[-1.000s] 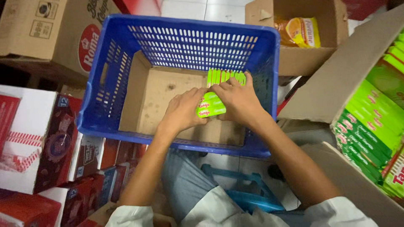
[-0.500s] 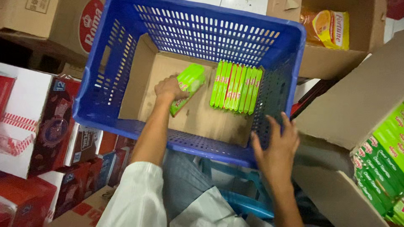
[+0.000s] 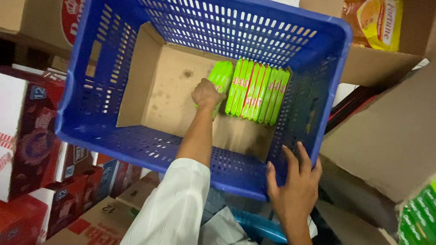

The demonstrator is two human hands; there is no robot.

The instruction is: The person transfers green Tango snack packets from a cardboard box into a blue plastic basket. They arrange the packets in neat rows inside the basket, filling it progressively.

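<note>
A blue plastic crate (image 3: 81, 118) lined with brown cardboard stands in front of me. Inside it, a row of several green packets (image 3: 259, 90) stands on edge at the right. My left hand (image 3: 206, 94) is shut on one more green packet (image 3: 221, 77), pressing it against the left end of that row. My right hand (image 3: 295, 186) rests with fingers spread on the crate's near right corner and holds nothing.
Red and white cartons (image 3: 32, 149) are stacked at the left. An open cardboard box (image 3: 386, 136) with green packets (image 3: 420, 218) lies at the right. Another box with yellow pouches (image 3: 377, 22) stands behind the crate. A blue stool (image 3: 259, 224) is under me.
My left hand has carried the green packet rightwards up against the row. My right hand has settled on the crate's corner. The camera has moved closer.
</note>
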